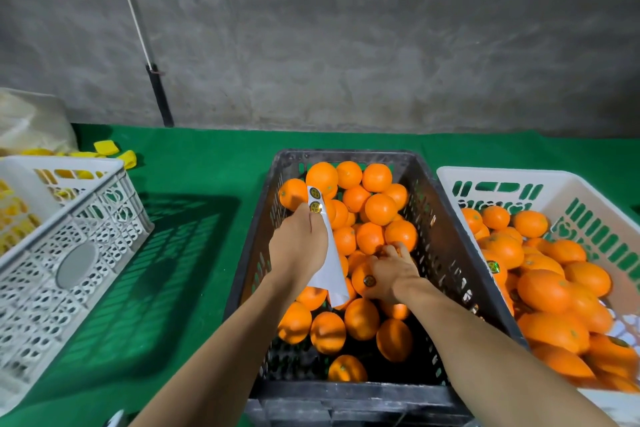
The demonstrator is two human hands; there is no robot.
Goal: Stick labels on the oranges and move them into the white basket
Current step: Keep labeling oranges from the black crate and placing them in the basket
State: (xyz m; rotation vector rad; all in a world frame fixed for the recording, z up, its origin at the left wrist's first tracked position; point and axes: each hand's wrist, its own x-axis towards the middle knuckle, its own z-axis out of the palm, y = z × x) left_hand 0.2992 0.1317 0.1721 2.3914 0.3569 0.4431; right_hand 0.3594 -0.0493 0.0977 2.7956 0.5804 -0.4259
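A black crate [446, 253] in the middle holds several loose oranges [379, 208]. My left hand [299, 246] grips a white strip of label backing [330, 267] over the crate; two round stickers [314, 199] show at its top end. My right hand [389, 274] grips an orange [362, 279] in the pile, and that orange carries a round label [369, 281]. The white basket [512, 177] on the right holds several oranges, one with a label [493, 267] showing.
A second white crate [83, 218] stands at the left on the green table cover [194, 184], with yellow items inside and yellow pieces [107, 147] behind it. A grey concrete wall rises behind the table. A pale sack [31, 121] sits at the far left.
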